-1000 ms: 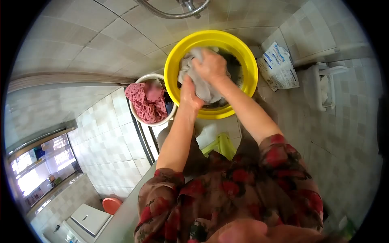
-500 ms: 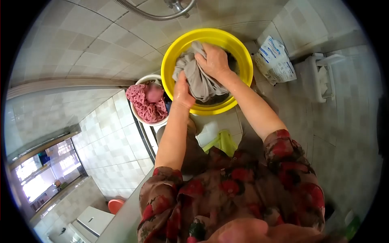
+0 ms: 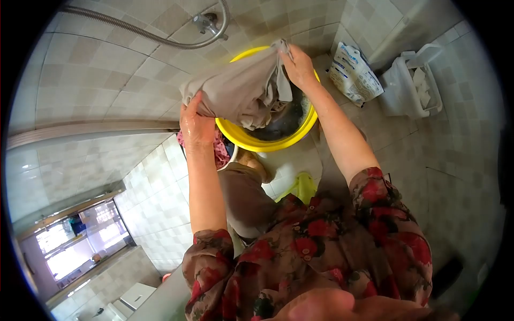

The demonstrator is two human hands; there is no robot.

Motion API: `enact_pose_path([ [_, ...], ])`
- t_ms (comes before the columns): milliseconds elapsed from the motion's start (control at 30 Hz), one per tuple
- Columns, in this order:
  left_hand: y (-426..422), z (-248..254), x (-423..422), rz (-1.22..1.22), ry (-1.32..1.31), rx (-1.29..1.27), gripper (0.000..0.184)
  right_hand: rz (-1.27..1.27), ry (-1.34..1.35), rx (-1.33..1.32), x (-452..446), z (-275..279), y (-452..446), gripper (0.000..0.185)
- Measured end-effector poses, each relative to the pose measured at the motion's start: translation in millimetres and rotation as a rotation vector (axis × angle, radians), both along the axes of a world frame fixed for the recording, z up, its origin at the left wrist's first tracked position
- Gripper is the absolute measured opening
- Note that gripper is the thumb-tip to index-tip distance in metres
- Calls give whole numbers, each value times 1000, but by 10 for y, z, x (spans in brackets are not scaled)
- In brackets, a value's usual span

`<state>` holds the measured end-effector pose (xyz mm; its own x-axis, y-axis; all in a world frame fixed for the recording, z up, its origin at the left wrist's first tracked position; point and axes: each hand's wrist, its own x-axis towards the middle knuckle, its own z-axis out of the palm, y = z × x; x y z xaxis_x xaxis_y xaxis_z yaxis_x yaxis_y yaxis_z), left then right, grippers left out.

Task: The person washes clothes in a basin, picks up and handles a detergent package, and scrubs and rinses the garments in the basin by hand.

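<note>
A wet grey garment point(image 3: 235, 93) is stretched between my two hands above a yellow basin point(image 3: 257, 145). My left hand point(image 3: 197, 120) grips its left end, beyond the basin's left rim. At the upper right, my right hand point(image 3: 297, 65) pinches the other end near the far rim. The cloth's middle sags toward the basin and hides part of it. Dark, slightly foamy water point(image 3: 289, 120) shows inside the basin. Whether the garment's lower folds touch the water, I cannot tell.
Pink patterned cloth point(image 3: 220, 150) lies in a white tub point(image 3: 233, 155) left of the basin, partly behind my left arm. A white-and-blue bag point(image 3: 354, 75) and a white bin point(image 3: 399, 88) stand on the right. A shower hose point(image 3: 144, 36) hangs along the tiled wall.
The bunched grey garment has been lifted and spread out. My left hand has moved left and my right hand slightly up and right. The view has shifted a little.
</note>
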<state>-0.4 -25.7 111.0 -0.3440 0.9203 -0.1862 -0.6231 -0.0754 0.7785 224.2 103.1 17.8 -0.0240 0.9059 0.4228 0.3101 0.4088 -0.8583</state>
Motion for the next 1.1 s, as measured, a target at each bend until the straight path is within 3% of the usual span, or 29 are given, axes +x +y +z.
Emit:
enact_pose_path([
  [100, 47, 324, 242, -10, 26, 51, 41, -94, -142, 86, 46, -121, 4, 35],
  [200, 132, 515, 325, -82, -44, 110, 38, 230, -706, -479, 145, 225, -231, 46],
  [233, 144, 604, 364, -82, -40, 115, 38, 229, -704, -473, 176, 332, -298, 46],
  [300, 152, 799, 458, -15, -43, 105, 36, 592, -766, -812, 230, 466, -432, 45],
  [333, 139, 891, 495, -16, -40, 108, 36, 591, -764, -808, 228, 457, -543, 45],
  [400, 110, 1048, 580, -44, -100, 133, 32, 809, -806, -351, 211, 312, -736, 47],
  [433, 113, 1096, 614, -46, -99, 134, 32, 806, -806, -351, 155, 229, -751, 47],
  [500, 109, 1171, 658, -92, -106, 173, 34, 724, -676, -517, -32, 11, -775, 54],
  [533, 112, 1169, 672, -91, -103, 175, 34, 666, -510, -511, -110, -247, -701, 54],
  [567, 134, 1162, 677, -126, -110, 193, 34, 668, -510, -508, -107, -268, -642, 54],
  [633, 237, 1052, 625, -154, -113, 217, 35, 700, -107, -423, -66, -299, -559, 52],
  [700, 353, 755, 524, -175, 170, 178, 39, 716, -95, -520, 74, 27, -587, 50],
  [767, 268, 506, 553, -212, 532, -92, 40, 621, 52, -700, 133, 127, -576, 49],
  [800, 250, 232, 490, -298, 681, -211, 41, 468, 18, -544, 104, -73, -536, 47],
  [833, 184, -77, 434, -351, 755, -287, 45, 461, 17, -547, 93, -190, -466, 47],
  [900, 28, -528, 380, -557, 803, -417, 51, 332, 146, -804, 67, -332, -375, 46],
  [933, -49, -672, 361, -706, 775, -470, 53, 409, 226, -911, 125, -33, -437, 42],
  [967, -134, -867, 366, -705, 772, -473, 53, 410, 224, -915, 105, -19, -439, 42],
  [1033, -259, -1196, 459, -708, 1229, -221, 50, 386, 610, -1032, 48, -2, -412, 35],
  [1067, -292, -1235, 532, -705, 1228, -225, 50, 367, 691, -1026, -3, -38, -392, 32],
  [1100, -317, -1274, 610, -540, 1346, -130, 43, 367, 690, -1029, 1, -79, -397, 32],
])
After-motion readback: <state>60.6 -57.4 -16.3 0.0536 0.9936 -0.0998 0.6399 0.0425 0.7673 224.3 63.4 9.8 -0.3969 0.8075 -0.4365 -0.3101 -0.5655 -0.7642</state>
